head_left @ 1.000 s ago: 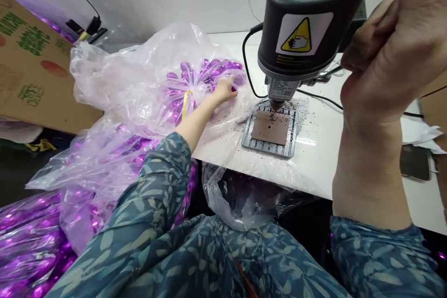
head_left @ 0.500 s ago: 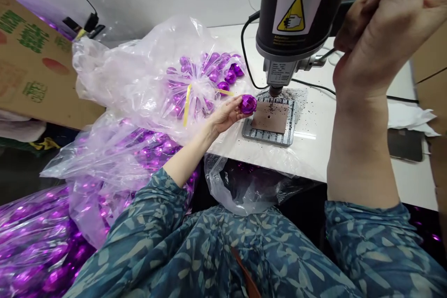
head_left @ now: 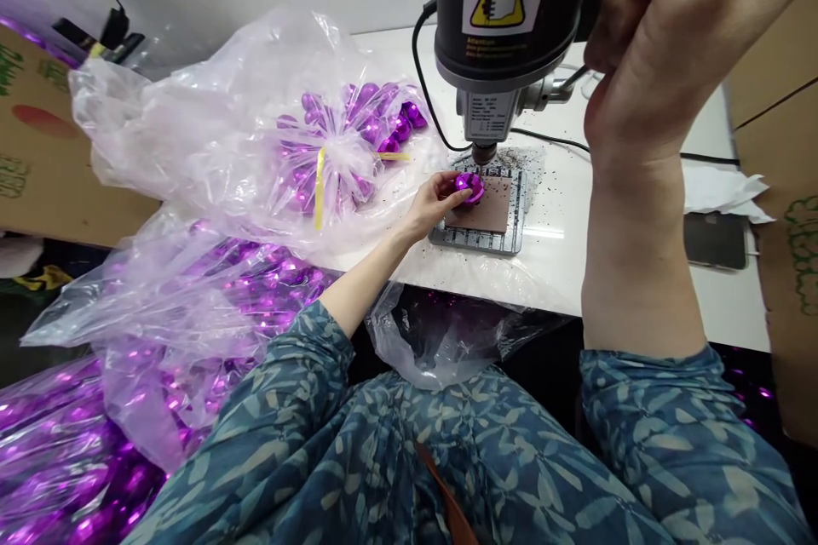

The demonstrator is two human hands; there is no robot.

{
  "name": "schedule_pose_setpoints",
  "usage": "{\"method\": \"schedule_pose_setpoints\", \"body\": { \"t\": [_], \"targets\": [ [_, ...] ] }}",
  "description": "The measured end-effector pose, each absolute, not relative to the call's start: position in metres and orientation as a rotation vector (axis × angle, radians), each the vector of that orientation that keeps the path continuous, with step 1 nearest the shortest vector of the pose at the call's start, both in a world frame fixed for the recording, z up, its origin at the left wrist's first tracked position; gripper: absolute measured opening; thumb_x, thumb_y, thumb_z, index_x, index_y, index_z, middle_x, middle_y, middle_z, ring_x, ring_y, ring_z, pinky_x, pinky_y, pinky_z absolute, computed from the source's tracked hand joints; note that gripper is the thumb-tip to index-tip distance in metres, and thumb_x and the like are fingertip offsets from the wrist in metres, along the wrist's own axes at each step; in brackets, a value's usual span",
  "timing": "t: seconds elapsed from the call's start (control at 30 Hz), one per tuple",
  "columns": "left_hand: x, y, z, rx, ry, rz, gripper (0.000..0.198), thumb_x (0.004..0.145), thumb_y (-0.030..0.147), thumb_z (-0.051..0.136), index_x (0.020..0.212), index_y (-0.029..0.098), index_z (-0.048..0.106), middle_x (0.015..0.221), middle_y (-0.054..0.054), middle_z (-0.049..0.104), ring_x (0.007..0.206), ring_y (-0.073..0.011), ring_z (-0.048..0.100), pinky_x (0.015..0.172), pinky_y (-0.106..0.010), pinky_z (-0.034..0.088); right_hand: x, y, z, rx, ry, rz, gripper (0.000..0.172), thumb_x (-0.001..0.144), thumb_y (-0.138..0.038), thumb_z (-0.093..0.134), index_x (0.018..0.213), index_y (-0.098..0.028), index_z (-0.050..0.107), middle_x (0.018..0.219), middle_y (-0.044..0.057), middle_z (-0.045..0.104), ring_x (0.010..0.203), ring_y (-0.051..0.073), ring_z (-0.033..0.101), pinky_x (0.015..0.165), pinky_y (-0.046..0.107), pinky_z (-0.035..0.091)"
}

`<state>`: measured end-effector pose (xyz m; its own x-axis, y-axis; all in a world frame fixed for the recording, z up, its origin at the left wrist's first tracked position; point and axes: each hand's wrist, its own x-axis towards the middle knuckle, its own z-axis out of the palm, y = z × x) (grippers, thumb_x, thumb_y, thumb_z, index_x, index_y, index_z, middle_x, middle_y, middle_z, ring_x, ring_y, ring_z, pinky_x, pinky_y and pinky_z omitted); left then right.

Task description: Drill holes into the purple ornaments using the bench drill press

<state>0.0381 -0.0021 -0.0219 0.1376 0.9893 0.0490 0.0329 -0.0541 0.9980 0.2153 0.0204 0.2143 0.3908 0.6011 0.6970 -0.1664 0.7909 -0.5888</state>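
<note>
Between the fingertips of my left hand is a faceted purple ball. The ball is over the brown pad on the grey metal base plate, just below the chuck of a black drill press. High on the right, my right hand is closed at the thin metal lever on the side of the machine. Dark shavings lie scattered round the plate.
Clear plastic bags with purple balls cover the left. A phone and white paper lie at the right. Cardboard boxes flank the white table. An open plastic bag hangs at the front edge.
My left hand has carried the purple ball from the pad's left edge to over the pad, under the chuck. The whole view has shifted slightly. My right hand stays at the lever.
</note>
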Motion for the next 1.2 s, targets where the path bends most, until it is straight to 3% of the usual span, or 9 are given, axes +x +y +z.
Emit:
{"method": "schedule_pose_setpoints", "body": {
  "t": [0.13,0.3,0.4,0.47,0.53,0.67,0.9,1.03,1.2],
  "targets": [
    [0.043,-0.005,-0.020,1.470,1.171,1.106,0.053,0.089,0.046,0.097,0.129,0.021,0.072,0.127,-0.011,0.087,0.117,-0.0264,0.084,0.107,-0.044,0.068,0.216,0.012,0.218,-0.502,-1.094,0.506,0.055,0.104,-0.005,0.031,0.058,-0.026,0.012,0.046,-0.006,0.013,0.037,-0.003,0.027,0.050,0.018,0.013],
    [0.054,-0.014,-0.016,1.672,1.287,1.049,0.062,0.086,0.043,0.098,0.137,0.020,0.072,0.129,-0.012,0.085,0.110,-0.0250,0.082,0.099,-0.039,0.066,0.219,0.007,0.219,-0.522,-1.143,0.518,0.051,0.101,-0.006,0.029,0.057,-0.026,0.012,0.048,-0.006,0.014,0.039,-0.005,0.028,0.051,0.015,0.017],
    [0.059,-0.015,-0.019,1.714,1.298,1.065,0.058,0.088,0.042,0.097,0.137,0.021,0.073,0.136,-0.013,0.083,0.124,-0.0277,0.080,0.109,-0.041,0.063,0.220,0.010,0.215,-0.517,-1.157,0.503,0.060,0.105,-0.032,0.052,0.058,-0.026,0.015,0.047,-0.007,0.013,0.038,-0.004,0.029,0.049,0.017,0.016],
    [0.061,-0.014,-0.022,1.715,1.282,1.079,0.056,0.089,0.040,0.097,0.136,0.021,0.073,0.138,-0.013,0.083,0.130,-0.0291,0.079,0.114,-0.042,0.061,0.220,0.010,0.210,-0.491,-1.164,0.450,0.067,0.093,-0.065,0.058,0.060,-0.026,0.014,0.047,-0.007,0.011,0.038,-0.003,0.030,0.048,0.020,0.016],
    [0.060,-0.013,-0.024,1.718,1.268,1.084,0.056,0.089,0.039,0.097,0.136,0.021,0.072,0.137,-0.013,0.083,0.130,-0.0295,0.079,0.115,-0.043,0.061,0.219,0.007,0.203,-0.463,-1.165,0.392,0.072,0.084,-0.080,0.053,0.065,-0.024,0.012,0.048,-0.006,0.015,0.040,-0.003,0.030,0.050,0.021,0.014],
    [0.058,-0.013,-0.025,1.761,1.262,1.081,0.058,0.090,0.043,0.096,0.138,0.022,0.070,0.138,-0.013,0.082,0.128,-0.0291,0.080,0.112,-0.043,0.063,0.218,-0.009,0.185,-0.438,-1.181,0.239,0.070,0.097,-0.062,0.060,0.067,-0.014,0.019,0.052,-0.006,0.028,0.047,-0.007,0.032,0.058,0.017,0.021],
    [0.057,-0.016,-0.025,1.810,1.280,1.081,0.058,0.093,0.046,0.095,0.140,0.022,0.070,0.138,-0.013,0.081,0.128,-0.0287,0.079,0.109,-0.041,0.065,0.218,-0.018,0.158,-0.400,-1.103,0.116,0.074,0.101,-0.053,0.065,0.064,-0.014,0.015,0.051,-0.006,0.025,0.047,-0.006,0.032,0.060,0.022,0.015],
    [0.057,-0.015,-0.025,1.796,1.272,1.079,0.061,0.092,0.047,0.095,0.141,0.021,0.070,0.141,-0.015,0.081,0.129,-0.0295,0.079,0.111,-0.042,0.064,0.220,-0.011,0.146,-0.420,-1.082,0.107,0.076,0.101,-0.059,0.067,0.065,-0.017,0.014,0.051,-0.006,0.016,0.044,-0.002,0.032,0.056,0.025,0.013],
    [0.056,-0.014,-0.028,1.793,1.238,1.085,0.062,0.093,0.051,0.094,0.142,0.020,0.069,0.141,-0.016,0.081,0.131,-0.0317,0.079,0.113,-0.046,0.064,0.226,-0.006,0.133,-0.569,-1.060,0.140,0.086,0.092,-0.083,0.064,0.072,-0.020,0.010,0.053,-0.005,0.010,0.043,-0.001,0.026,0.052,0.027,0.015]
  ]
}}
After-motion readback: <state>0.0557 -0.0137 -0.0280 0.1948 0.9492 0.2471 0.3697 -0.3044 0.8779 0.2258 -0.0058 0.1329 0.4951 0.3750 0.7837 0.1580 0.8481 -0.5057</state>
